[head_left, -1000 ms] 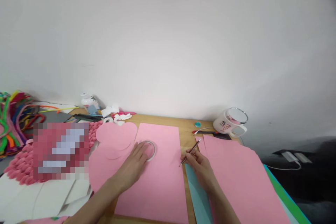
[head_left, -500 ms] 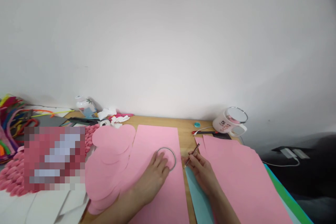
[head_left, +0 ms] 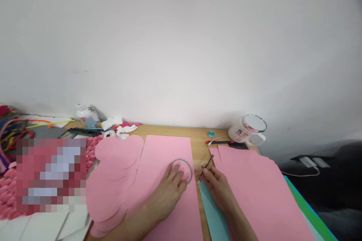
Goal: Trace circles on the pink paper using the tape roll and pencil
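A pink paper sheet (head_left: 164, 150) lies on the wooden table (head_left: 201, 147) in front of me. A thin ring (head_left: 190, 165) rests on the sheet near its right edge. My left hand (head_left: 169, 190) lies flat on the ring with its fingers stretched out, pressing it to the paper. My right hand (head_left: 216, 184) is closed in a writing pinch on a pencil (head_left: 207, 165), whose tip is right beside the ring's right side, at the sheet's edge.
Cut pink paper circles (head_left: 115, 165) overlap at the left. More pink sheets (head_left: 254, 188) lie at the right over teal and green paper (head_left: 212, 211). A white mug (head_left: 244, 131) stands at the back right. Pipe cleaners, a small bottle and scraps crowd the back left.
My left hand has slid the ring from the sheet's upper left toward its right edge. My right hand with the pencil has closed in beside the ring.
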A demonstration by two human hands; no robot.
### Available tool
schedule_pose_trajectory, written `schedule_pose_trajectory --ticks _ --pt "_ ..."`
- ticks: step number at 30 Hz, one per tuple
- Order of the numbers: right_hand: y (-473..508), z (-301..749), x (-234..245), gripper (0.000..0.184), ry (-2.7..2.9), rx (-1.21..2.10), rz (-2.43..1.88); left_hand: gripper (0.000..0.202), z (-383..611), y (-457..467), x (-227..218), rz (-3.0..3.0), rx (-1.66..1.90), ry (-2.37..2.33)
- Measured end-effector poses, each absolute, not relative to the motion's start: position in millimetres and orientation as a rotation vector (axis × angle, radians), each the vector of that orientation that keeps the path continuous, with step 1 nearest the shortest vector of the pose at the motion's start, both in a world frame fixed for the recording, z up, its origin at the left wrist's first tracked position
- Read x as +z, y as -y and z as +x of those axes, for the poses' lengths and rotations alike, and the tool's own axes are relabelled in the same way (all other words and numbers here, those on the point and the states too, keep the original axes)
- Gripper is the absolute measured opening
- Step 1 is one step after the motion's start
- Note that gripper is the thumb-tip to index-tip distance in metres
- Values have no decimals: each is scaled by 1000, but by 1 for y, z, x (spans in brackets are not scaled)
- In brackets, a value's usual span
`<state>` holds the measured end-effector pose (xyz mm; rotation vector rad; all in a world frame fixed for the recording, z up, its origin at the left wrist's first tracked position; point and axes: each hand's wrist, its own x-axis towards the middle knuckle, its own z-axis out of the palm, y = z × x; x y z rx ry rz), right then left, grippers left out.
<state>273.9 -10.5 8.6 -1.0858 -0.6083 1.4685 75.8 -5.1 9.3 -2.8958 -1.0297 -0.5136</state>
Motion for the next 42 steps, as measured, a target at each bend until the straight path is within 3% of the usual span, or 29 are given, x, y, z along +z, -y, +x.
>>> schedule_pose_trajectory --ticks 10,21,31,36,42 --pt "7 272 20 32 685 1448 -1152 46 74 2 14 -3004 -324 1059" --pt "-56 253 18 40 954 1104 -1265 41 76 -5 33 -3123 -251 1124" --pt "-69 224 21 26 1233 1204 -1248 55 73 -10 29 -3203 -153 1134" --pt "-70 214 23 19 1381 1222 -1221 52 74 -15 28 -3173 -148 1021" --pt "-74 222 25 14 1599 995 -1369 43 74 -20 33 -3126 -103 942"
